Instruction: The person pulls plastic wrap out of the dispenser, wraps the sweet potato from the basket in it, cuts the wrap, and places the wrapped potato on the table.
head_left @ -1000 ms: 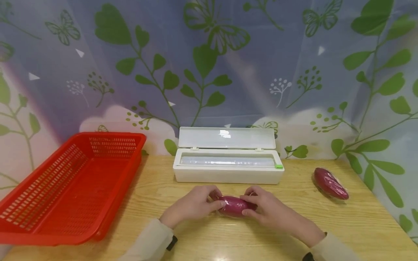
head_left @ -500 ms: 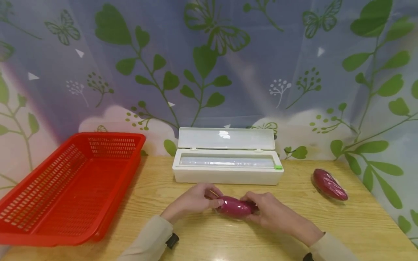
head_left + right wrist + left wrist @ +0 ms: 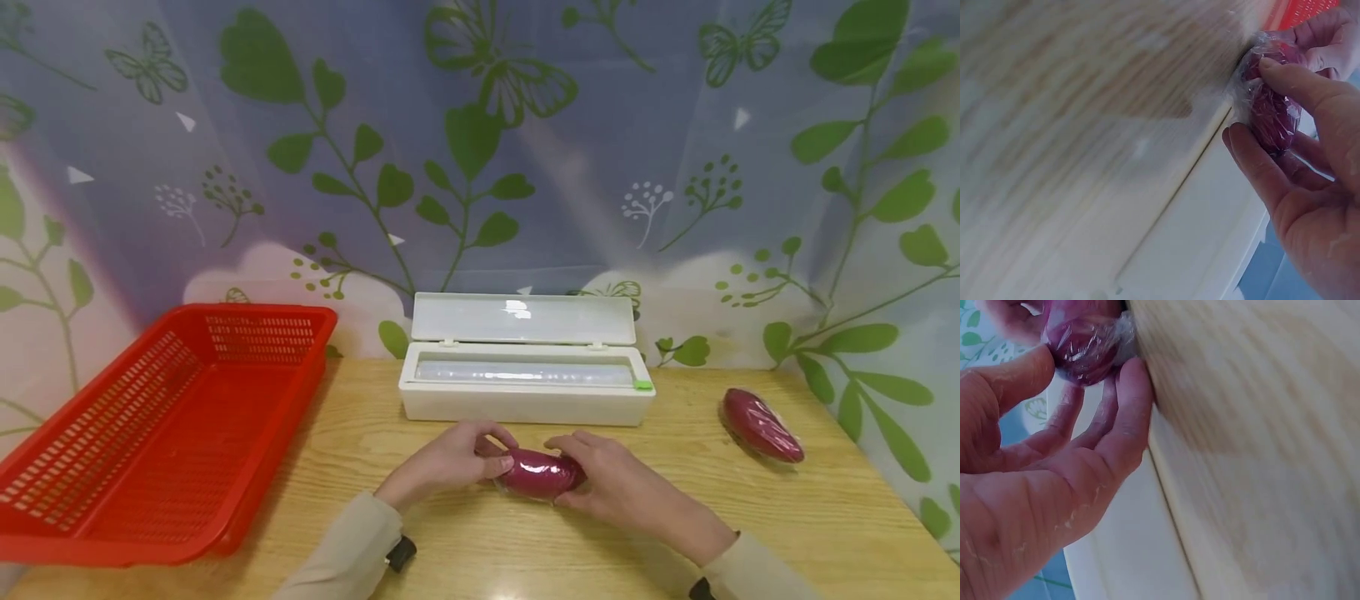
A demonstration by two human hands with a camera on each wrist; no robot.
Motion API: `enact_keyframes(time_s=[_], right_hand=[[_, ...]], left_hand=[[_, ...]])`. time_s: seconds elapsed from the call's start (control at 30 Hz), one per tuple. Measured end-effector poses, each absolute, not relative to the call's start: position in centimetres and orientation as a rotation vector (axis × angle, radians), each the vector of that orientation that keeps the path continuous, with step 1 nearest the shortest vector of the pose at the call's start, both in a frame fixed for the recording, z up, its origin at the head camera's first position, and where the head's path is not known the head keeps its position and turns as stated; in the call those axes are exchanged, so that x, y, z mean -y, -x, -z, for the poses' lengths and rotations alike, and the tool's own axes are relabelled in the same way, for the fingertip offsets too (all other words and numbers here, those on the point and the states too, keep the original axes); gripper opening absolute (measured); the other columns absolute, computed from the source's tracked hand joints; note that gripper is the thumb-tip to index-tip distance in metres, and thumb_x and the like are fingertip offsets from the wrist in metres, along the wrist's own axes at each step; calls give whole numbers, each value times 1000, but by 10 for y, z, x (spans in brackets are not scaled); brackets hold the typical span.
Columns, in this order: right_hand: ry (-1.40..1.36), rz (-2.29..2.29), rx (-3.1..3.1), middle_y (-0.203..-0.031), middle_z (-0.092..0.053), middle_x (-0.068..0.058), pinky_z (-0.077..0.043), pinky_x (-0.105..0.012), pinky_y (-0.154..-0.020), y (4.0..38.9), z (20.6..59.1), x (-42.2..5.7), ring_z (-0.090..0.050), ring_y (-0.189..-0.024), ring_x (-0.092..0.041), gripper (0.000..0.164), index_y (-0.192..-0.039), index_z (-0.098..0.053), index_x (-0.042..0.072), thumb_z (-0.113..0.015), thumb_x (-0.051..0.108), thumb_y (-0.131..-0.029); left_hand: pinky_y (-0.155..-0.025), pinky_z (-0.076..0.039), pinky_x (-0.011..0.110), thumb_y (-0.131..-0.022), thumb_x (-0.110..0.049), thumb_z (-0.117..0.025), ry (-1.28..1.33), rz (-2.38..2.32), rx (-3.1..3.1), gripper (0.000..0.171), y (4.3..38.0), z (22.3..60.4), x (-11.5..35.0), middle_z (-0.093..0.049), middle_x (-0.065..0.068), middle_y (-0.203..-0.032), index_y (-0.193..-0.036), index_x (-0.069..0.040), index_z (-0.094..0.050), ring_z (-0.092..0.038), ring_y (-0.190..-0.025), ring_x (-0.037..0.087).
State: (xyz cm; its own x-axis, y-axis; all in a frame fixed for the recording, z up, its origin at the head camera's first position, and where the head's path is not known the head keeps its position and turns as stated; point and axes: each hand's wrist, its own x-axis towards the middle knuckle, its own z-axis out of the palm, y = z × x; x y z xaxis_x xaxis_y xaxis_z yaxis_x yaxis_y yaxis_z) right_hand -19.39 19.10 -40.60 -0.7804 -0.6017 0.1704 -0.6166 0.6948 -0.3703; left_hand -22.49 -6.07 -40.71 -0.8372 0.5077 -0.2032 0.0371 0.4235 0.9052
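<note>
In the head view a purple-red sweet potato (image 3: 542, 475) in clear cling film lies crosswise at the front of the table, between the two hands. My left hand (image 3: 455, 461) pinches its left end, thumb on top. At the other end my right hand (image 3: 617, 483) grips it between thumb and fingers. The left wrist view shows bunched film beside the sweet potato (image 3: 1088, 350) at the left fingertips. Loose, crinkled film also covers the sweet potato (image 3: 1272, 115) in the right wrist view, with the right thumb pressed on it.
Behind the hands stands a white cling film dispenser (image 3: 525, 406), lid up, with a film roll (image 3: 517, 372) and a green slider (image 3: 642, 385). A red plastic basket (image 3: 300, 408) is on the left. Another wrapped sweet potato (image 3: 761, 425) lies at the right. A patterned cloth hangs behind.
The right fingers have shifted their hold around the right end of the sweet potato, which turns slightly. The left hand stays at its end. Basket, dispenser and the other sweet potato have not moved.
</note>
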Motion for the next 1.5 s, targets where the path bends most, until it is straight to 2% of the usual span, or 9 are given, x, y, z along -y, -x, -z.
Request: enact_keyframes(time_s=[0.17, 0.33, 0.53, 0.67, 0.77, 0.93, 1.1, 1.3, 1.5], right_hand=[[-1086, -639, 2829, -102, -71, -1, -61, -28, -79, 193, 404, -190, -70, -91, -12, 37, -105, -64, 12, -89, 15, -78], [-1093, -690, 2868, -114, -71, -7, -61, -27, -82, 195, 398, -190, -70, -99, -16, 38, -109, -65, 10, -87, 25, -82], [-1016, -818, 2921, -103, -72, 0, -58, -22, -77, 199, 398, -190, -65, -90, -5, 36, -112, -64, 10, -85, 21, -84], [-1066, -840, 2887, -108, -73, 0, -59, -24, -82, 200, 403, -190, -67, -95, -5, 40, -119, -65, 10, -83, 23, -86], [-1102, -816, 2854, -109, -73, 1, -59, -25, -83, 202, 406, -191, -66, -96, -5, 37, -117, -68, 11, -83, 24, -86], [-1091, -826, 2856, -110, -74, 1, -59, -24, -83, 203, 408, -191, -68, -98, -5, 42, -118, -68, 11, -86, 26, -83], [-1063, -785, 2864, -108, -73, 0, -59, -26, -82, 204, 408, -188, -68, -96, -8, 42, -115, -67, 10, -87, 23, -81], [-1000, -736, 2877, -111, -72, 1, -59, -30, -86, 199, 408, -186, -67, -99, -10, 47, -118, -65, 12, -88, 23, -79], [-856, -732, 2890, -124, -69, 2, -60, -35, -91, 187, 403, -202, -68, -111, -14, 56, -129, -64, 19, -88, 22, -79]], left_hand=[[-71, -58, 33, -97, -16, -70, -527, -1338, -2293, 22, 223, 404, 60, -73, 15, -108, -117, -7, -67, -70, -94, 21], [-73, -58, 32, -96, -16, -70, -560, -1299, -2354, 21, 221, 403, 58, -73, 16, -109, -115, -7, -68, -71, -99, 24], [-74, -58, 31, -97, -18, -69, -555, -1302, -2385, 22, 220, 403, 57, -74, 16, -112, -116, -7, -69, -71, -101, 25], [-72, -57, 30, -98, -18, -68, -540, -1294, -2399, 22, 219, 405, 57, -74, 15, -110, -117, -7, -70, -70, -96, 21], [-69, -57, 30, -98, -19, -67, -526, -1285, -2409, 22, 219, 407, 56, -74, 13, -108, -117, -7, -70, -69, -89, 18], [-69, -55, 30, -100, -23, -63, -496, -1253, -2440, 25, 220, 409, 52, -73, 11, -105, -119, -8, -70, -66, -85, 17], [-73, -56, 33, -101, -25, -61, -524, -1220, -2478, 26, 220, 411, 54, -74, 10, -107, -119, -10, -71, -67, -91, 19], [-93, -58, 44, -103, -31, -59, -576, -1273, -2499, 37, 215, 411, 62, -72, 14, -123, -131, -8, -65, -70, -111, 29], [-90, -59, 43, -102, -32, -61, -556, -1363, -2576, 40, 199, 399, 73, -70, 15, -127, -133, -7, -64, -71, -106, 27]])
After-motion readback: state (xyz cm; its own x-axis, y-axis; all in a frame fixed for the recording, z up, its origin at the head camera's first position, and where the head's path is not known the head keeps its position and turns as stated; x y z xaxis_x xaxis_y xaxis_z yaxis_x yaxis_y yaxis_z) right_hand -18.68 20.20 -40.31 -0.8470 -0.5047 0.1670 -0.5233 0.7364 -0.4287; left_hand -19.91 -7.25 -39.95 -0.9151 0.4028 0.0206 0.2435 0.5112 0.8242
